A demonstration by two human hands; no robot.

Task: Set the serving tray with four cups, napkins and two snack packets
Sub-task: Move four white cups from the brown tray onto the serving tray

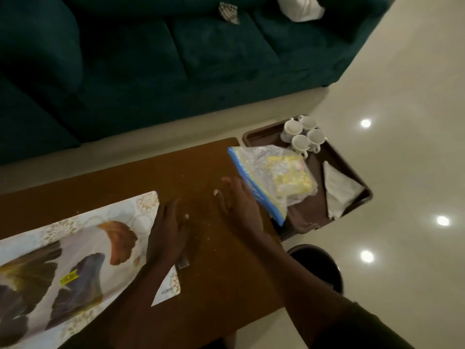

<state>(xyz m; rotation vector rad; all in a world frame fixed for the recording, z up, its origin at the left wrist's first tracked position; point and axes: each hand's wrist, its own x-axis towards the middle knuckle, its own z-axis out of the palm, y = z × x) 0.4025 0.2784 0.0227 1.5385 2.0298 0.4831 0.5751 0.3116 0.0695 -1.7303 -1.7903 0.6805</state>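
Just right of right hand point(237, 202): snack bag point(274, 177).

— What lies on the dark brown plastic serving tray point(351, 170)?
— Four white ceramic cups point(303, 134), a folded white napkin point(338, 190), a clear blue-edged zip bag of yellow snacks point(276, 177).
— The hands?
— Both flat, fingers spread, on the brown wooden table point(201, 170).

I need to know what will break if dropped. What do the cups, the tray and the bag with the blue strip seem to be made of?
The cups look like glazed white ceramic: glossy, thick-rimmed. The tray seems to be matte brown plastic with a moulded raised rim, though that is uncertain. The bag is thin clear plastic film, crinkled and see-through.
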